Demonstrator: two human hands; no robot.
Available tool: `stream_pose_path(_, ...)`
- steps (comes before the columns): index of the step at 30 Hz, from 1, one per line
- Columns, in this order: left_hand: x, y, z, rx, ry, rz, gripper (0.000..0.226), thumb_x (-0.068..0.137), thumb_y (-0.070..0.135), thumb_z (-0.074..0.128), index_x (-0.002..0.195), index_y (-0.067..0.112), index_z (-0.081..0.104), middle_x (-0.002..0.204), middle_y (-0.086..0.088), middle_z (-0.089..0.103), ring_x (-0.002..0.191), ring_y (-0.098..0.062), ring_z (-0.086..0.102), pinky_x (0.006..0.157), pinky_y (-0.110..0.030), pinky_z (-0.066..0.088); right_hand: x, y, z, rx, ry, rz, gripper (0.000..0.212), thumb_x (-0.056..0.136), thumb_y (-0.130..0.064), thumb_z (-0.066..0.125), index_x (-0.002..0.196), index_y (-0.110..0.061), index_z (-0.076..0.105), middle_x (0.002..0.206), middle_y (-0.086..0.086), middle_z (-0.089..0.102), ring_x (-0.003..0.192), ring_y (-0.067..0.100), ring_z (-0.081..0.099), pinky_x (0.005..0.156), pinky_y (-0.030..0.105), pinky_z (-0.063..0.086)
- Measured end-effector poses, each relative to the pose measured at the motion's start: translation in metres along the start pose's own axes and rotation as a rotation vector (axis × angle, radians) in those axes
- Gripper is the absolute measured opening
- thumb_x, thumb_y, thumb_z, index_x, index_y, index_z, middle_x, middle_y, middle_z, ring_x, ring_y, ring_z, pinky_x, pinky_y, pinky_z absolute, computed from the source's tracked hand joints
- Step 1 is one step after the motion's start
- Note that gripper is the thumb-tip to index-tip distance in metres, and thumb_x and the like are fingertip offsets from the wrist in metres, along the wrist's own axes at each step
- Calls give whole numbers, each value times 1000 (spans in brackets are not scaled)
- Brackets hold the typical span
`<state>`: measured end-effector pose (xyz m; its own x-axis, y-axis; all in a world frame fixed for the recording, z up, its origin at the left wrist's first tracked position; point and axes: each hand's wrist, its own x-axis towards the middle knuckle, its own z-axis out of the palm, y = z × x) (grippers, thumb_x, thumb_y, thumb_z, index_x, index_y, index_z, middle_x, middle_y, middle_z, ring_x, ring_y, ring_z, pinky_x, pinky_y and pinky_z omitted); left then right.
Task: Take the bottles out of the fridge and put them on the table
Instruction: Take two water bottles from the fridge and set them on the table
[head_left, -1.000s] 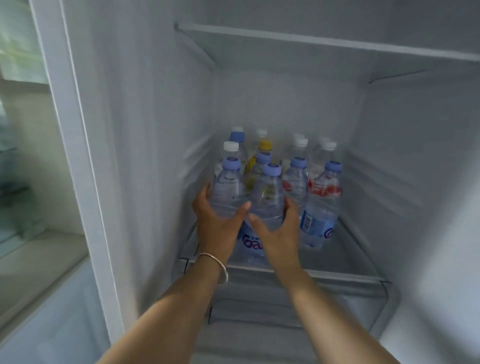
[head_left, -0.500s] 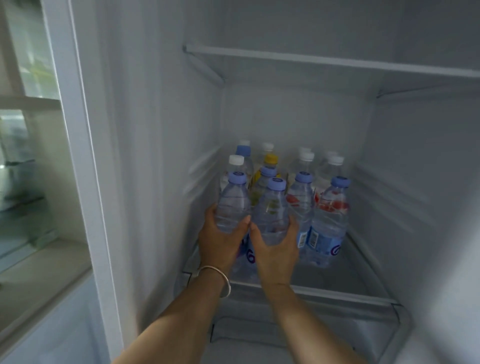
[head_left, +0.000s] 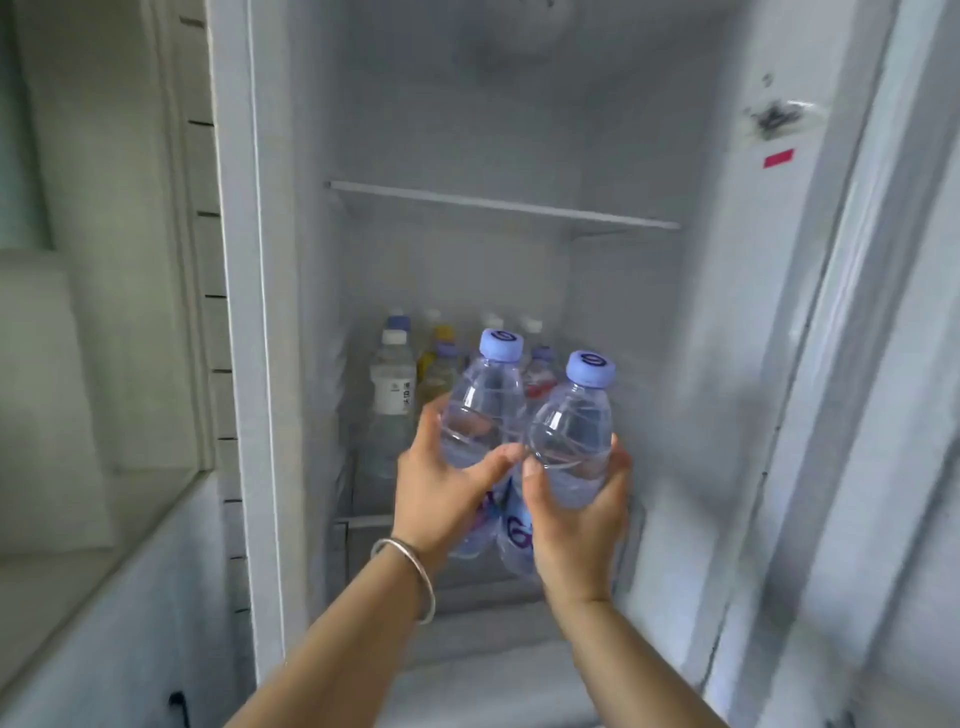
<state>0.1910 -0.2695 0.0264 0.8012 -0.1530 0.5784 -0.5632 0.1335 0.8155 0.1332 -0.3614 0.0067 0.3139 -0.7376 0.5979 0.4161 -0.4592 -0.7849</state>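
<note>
1. Standing open, the fridge (head_left: 519, 130) fills the head view; a second ago the camera looked down close onto its lower shelf (head_left: 363, 519), and now it sits further back and higher, so the upper shelf (head_left: 498, 205) and the back wall show.
2. Remaining bottles (head_left: 395, 384) are still grouped at the back of the lower shelf, a white-capped one on the left, a yellow one and a red-labelled one partly hidden behind the lifted pair.
3. The left hand (head_left: 441, 493), a bangle (head_left: 410, 571) on its wrist, is a grip clenched round the body of the left bottle (head_left: 485, 410), thumb across the front.
4. The right hand (head_left: 576, 519) is likewise a grip wrapped round the right bottle (head_left: 571, 441), thumb on the near side.
5. Both bottles, blue-capped and upright, touch each other at the shoulder. Half a second ago they stood on the shelf among the others with the hands just closing; now they are raised clear of it and drawn toward the fridge opening.
6. That suggests the first pair is on its way out; the counter is not in view, so the carry and the set-down are yet to come, and many bottles are left to fetch.
</note>
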Motion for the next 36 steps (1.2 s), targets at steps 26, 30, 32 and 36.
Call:
stream_pose_path(26, -414, 221, 264, -372, -680, -198, 46, 70, 47, 75, 105, 24, 55, 85, 14, 64, 81, -4, 63, 71, -14, 45, -136, -167, -536, -592, 657, 180, 65, 66, -43, 77, 122, -26, 49, 93, -5, 61, 88, 22, 63, 84, 39, 53)
stream_pose_path(30, -488, 256, 320, -396, -715, -239, 38, 67, 46, 79, 93, 32, 56, 81, 14, 66, 78, -5, 64, 68, -16, 47, -146, -182, -634, -692, 668, 226, 61, 69, -40, 76, 122, -23, 50, 84, -10, 57, 80, 18, 59, 79, 28, 47)
stream_pose_path(32, -518, 265, 349, -398, -721, -263, 36, 66, 44, 80, 91, 34, 56, 80, 12, 67, 76, -7, 66, 68, -19, 49, -146, -182, -675, -723, 673, 258, 61, 69, -43, 76, 121, -24, 50, 87, -6, 59, 84, 21, 61, 81, 31, 48)
stream_pose_path(36, -558, 271, 400, -366, -759, -338, 53, 58, 55, 77, 100, 28, 57, 84, 4, 72, 79, -13, 69, 74, -29, 56, -139, -169, -737, -746, 692, 334, 58, 69, -43, 75, 119, -24, 51, 87, -6, 59, 85, 21, 60, 81, 31, 47)
